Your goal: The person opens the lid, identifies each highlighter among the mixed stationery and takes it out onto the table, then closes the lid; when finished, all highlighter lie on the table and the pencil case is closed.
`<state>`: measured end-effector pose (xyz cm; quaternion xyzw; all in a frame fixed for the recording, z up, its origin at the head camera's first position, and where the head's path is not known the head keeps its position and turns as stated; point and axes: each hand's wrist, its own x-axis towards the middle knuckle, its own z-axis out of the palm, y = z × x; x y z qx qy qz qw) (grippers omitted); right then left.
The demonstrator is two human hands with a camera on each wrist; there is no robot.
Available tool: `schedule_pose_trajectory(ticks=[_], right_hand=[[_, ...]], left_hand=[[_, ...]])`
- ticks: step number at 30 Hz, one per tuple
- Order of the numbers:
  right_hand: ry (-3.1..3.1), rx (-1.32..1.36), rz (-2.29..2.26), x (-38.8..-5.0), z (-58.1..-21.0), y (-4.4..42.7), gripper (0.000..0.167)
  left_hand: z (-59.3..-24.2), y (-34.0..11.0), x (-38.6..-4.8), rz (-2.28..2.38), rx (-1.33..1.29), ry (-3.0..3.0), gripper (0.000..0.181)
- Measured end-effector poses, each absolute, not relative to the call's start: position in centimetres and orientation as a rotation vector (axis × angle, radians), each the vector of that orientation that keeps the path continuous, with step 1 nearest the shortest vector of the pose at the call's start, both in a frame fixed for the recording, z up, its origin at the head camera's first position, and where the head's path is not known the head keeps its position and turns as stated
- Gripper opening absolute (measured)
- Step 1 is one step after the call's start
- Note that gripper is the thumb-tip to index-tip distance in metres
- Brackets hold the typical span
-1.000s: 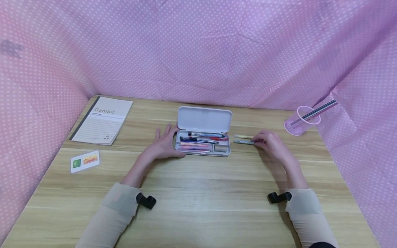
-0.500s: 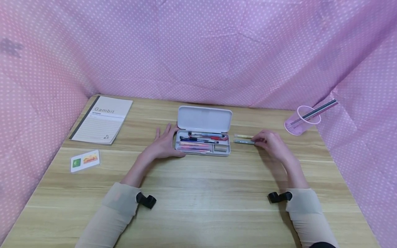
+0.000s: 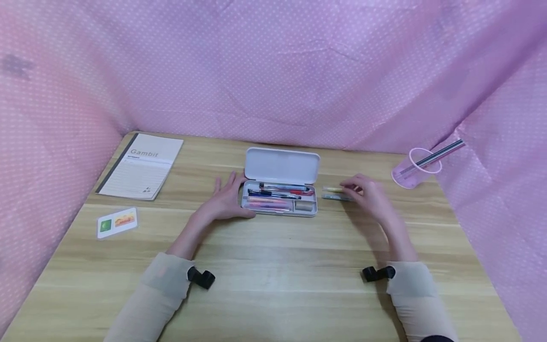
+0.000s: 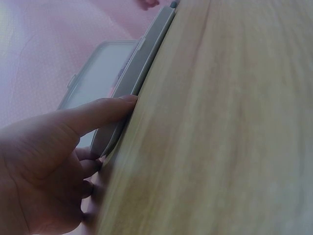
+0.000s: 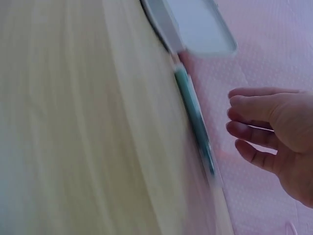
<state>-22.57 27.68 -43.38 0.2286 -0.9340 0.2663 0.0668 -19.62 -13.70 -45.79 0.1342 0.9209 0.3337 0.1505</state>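
An open white pencil case (image 3: 279, 213) lies mid-table with its lid (image 3: 282, 164) tipped back. Several pens (image 3: 279, 194) and a grey-brown block (image 3: 304, 205) lie inside. My left hand (image 3: 222, 202) holds the case's left end, the thumb along its front side (image 4: 110, 110) and the fingers round the end. To the right of the case, two slim pens lie side by side, a yellow one (image 3: 332, 189) and a teal one (image 3: 336, 196). Just above them hovers my right hand (image 3: 369, 197); in the right wrist view its fingers are loosely bent, with nothing between them, apart from the teal pen (image 5: 195, 115).
A pink cup (image 3: 412, 173) with dark striped sticks (image 3: 442, 153) leaning in it stands at the back right. On the left lie a notebook (image 3: 143, 166) and a card with green and orange pictures (image 3: 117, 223). A pink dotted cloth (image 3: 273, 71) surrounds the table.
My right hand has come up off the teal pen and shifted slightly left and toward the back. My left hand and the pencil case have stayed where they were.
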Motion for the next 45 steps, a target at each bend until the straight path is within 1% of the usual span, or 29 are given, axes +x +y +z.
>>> schedule_pose_trajectory(ticks=[6,12,20,27,36,45], right_hand=[[-2.793,0.725,0.948,-22.7,-42.6,23.6,0.025],[-2.789,0.812,1.024,-22.9,-42.5,19.9,0.033],[-2.858,0.917,0.955,-23.0,-42.8,16.5,0.041],[-2.827,1.004,0.834,-22.9,-43.4,15.8,0.034],[-2.885,1.005,0.704,-22.7,-43.8,15.8,0.028],[-2.927,0.968,0.630,-22.8,-44.2,15.8,0.027]], left_hand=[[-46.0,-13.9,-19.6,0.963,0.373,2.657,0.107],[-46.0,-14.1,-19.6,0.962,0.374,2.663,0.105],[-45.9,-14.0,-19.5,0.962,0.377,2.658,0.104],[-45.9,-13.8,-19.5,0.960,0.391,2.649,0.103],[-45.9,-13.8,-19.6,0.945,0.393,2.649,0.105],[-45.9,-13.8,-19.6,0.944,0.400,2.650,0.104]])
